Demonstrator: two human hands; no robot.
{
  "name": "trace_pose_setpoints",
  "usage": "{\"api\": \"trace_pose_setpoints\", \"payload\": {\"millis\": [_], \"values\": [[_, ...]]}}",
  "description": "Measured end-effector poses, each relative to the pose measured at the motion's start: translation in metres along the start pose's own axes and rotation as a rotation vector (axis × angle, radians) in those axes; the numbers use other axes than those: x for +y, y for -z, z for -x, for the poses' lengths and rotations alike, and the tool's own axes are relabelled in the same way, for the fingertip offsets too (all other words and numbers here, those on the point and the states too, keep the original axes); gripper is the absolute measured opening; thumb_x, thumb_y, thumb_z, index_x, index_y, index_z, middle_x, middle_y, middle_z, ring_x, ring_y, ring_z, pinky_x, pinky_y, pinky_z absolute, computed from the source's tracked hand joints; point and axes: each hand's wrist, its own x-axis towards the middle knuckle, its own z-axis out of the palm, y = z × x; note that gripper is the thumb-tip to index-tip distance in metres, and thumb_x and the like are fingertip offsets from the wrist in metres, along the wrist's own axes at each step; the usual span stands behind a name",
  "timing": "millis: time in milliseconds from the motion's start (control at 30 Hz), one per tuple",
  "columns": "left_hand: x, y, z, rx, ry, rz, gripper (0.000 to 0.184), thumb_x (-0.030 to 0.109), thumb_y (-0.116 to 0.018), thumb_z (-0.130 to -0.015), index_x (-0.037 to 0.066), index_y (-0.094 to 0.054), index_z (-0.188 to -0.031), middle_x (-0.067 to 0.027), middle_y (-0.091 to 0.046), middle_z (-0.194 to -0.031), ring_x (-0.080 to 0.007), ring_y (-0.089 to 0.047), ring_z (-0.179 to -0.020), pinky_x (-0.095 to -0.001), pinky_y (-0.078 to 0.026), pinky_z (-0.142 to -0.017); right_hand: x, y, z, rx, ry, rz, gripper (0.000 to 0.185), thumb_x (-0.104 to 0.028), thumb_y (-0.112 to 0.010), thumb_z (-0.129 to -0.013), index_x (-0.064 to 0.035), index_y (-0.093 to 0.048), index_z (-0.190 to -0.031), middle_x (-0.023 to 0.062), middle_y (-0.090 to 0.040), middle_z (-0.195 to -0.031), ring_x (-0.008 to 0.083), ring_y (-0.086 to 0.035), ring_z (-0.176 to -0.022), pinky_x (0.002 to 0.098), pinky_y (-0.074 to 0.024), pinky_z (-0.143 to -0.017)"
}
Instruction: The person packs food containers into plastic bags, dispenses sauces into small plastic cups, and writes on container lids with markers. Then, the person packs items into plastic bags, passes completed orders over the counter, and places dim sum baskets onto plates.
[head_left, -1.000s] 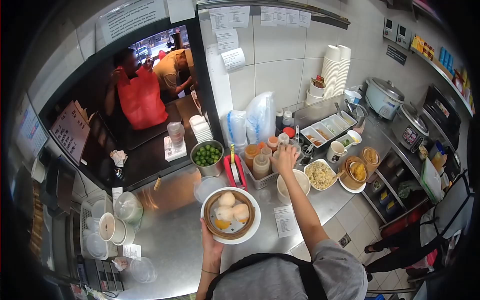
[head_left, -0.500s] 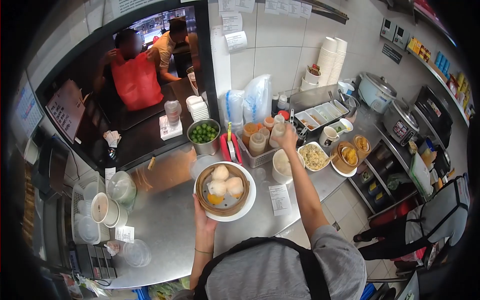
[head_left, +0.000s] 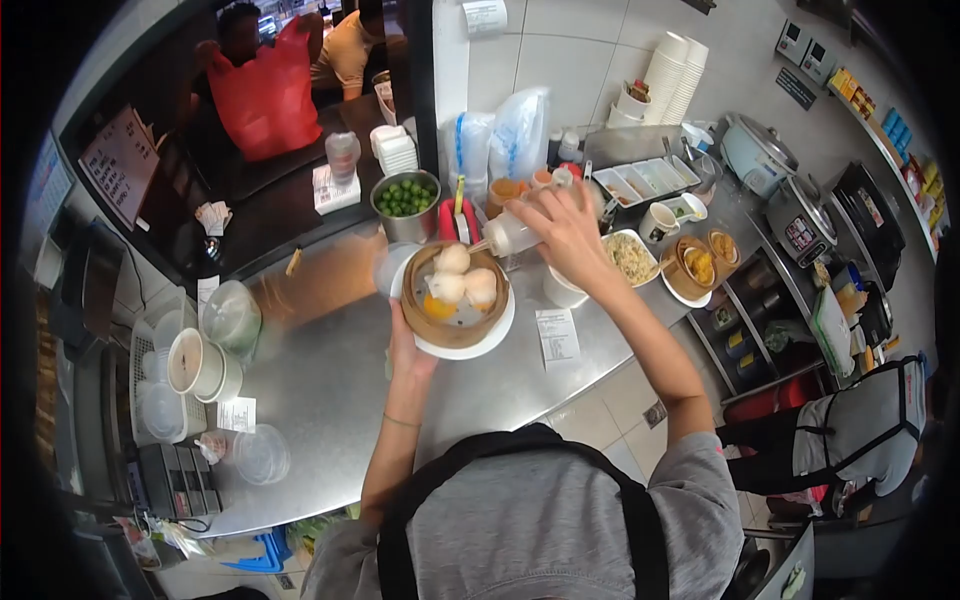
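My left hand (head_left: 408, 345) grips the left rim of a white plate (head_left: 495, 335) that carries a round bamboo steamer (head_left: 455, 328). Inside the steamer sit several pale dumplings (head_left: 452, 290) and a yellow-orange piece (head_left: 437, 306). A translucent squeeze bottle (head_left: 510, 234) is tipped sideways in my right hand (head_left: 568, 235), its nozzle pointing left over the steamer's upper edge. Whether anything flows from the nozzle is too small to tell. Behind the bottle, a sauce basket and its containers are partly hidden by my right hand.
A metal pot of green limes (head_left: 405, 196) stands behind the steamer. To the right are a tub of fried rice (head_left: 631, 257) and steamers with yellow food (head_left: 698, 263). Stacked paper bowls (head_left: 190, 365) stand at left. A co-worker (head_left: 860, 430) bends at lower right; someone holds a red bag (head_left: 265, 95) beyond the hatch.
My right hand has lifted the squeeze bottle out of the basket area and swung it left, tipping it over the steamer. The plate has risen slightly and tilted. The red bag has moved up.
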Motion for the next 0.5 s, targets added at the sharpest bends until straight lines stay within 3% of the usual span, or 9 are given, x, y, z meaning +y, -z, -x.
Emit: {"api": "trace_pose_setpoints", "payload": {"millis": [67, 200, 300, 433, 467, 500], "values": [[-0.002, -0.003, 0.003, 0.041, 0.027, 0.017, 0.055, 0.047, -0.026, -0.095, 0.008, -0.033, -0.134, -0.0102, -0.037, -0.136, -0.0264, -0.038, -0.124, -0.0415, -0.033, -0.103, -0.003, 0.010, 0.005, 0.014, 0.090, 0.161, 0.036, -0.007, -0.054, -0.073, -0.0178, -0.058, -0.107, 0.0048, -0.052, -0.105, 0.0227, -0.048, -0.108, 0.0547, -0.0225, -0.102], [-0.012, -0.005, 0.004, 0.057, 0.014, -0.015, 0.055, 0.047, -0.027, -0.095, 0.008, -0.034, -0.133, -0.0108, -0.039, -0.135, -0.0264, -0.039, -0.123, -0.0418, -0.035, -0.101, -0.022, 0.016, 0.010, 0.000, 0.223, 0.100, 0.028, -0.010, -0.055, -0.073, -0.0168, -0.057, -0.100, 0.0039, -0.051, -0.100, 0.0201, -0.047, -0.108, 0.0521, -0.0240, -0.102], [-0.022, -0.005, 0.007, 0.090, 0.075, 0.001, 0.055, 0.047, -0.028, -0.094, 0.008, -0.034, -0.133, -0.0107, -0.039, -0.135, -0.0266, -0.039, -0.123, -0.0424, -0.034, -0.101, -0.012, 0.012, 0.002, 0.057, 0.149, 0.131, 0.026, -0.011, -0.056, -0.072, -0.0160, -0.057, -0.098, 0.0035, -0.050, -0.100, 0.0206, -0.046, -0.108, 0.0512, -0.0238, -0.102], [-0.037, -0.021, 0.014, 0.117, 0.051, 0.046, 0.056, 0.048, -0.031, -0.094, 0.008, -0.035, -0.132, -0.0108, -0.039, -0.135, -0.0265, -0.039, -0.123, -0.0424, -0.034, -0.102, 0.020, 0.009, 0.023, -0.071, 0.043, 0.078, 0.034, -0.010, -0.060, -0.069, -0.0177, -0.059, -0.102, 0.0046, -0.051, -0.103, 0.0224, -0.044, -0.110, 0.0512, -0.0227, -0.100], [-0.041, -0.023, 0.013, 0.112, 0.053, 0.064, 0.056, 0.048, -0.031, -0.093, 0.008, -0.035, -0.132, -0.0110, -0.038, -0.135, -0.0265, -0.039, -0.123, -0.0425, -0.034, -0.102, 0.025, 0.013, 0.029, -0.208, -0.014, -0.067, 0.047, -0.010, -0.070, -0.061, -0.0164, -0.059, -0.106, 0.0077, -0.053, -0.104, 0.0247, -0.048, -0.107, 0.0486, -0.0286, -0.098], [-0.044, -0.026, 0.010, 0.106, 0.054, 0.081, 0.056, 0.048, -0.032, -0.093, 0.008, -0.035, -0.132, -0.0111, -0.038, -0.135, -0.0265, -0.039, -0.123, -0.0425, -0.034, -0.102, 0.035, 0.012, 0.031, -0.270, -0.097, -0.287, 0.051, -0.010, -0.072, -0.058, -0.0146, -0.059, -0.107, 0.0088, -0.054, -0.104, 0.0259, -0.049, -0.105, 0.0465, -0.0312, -0.096]]}}
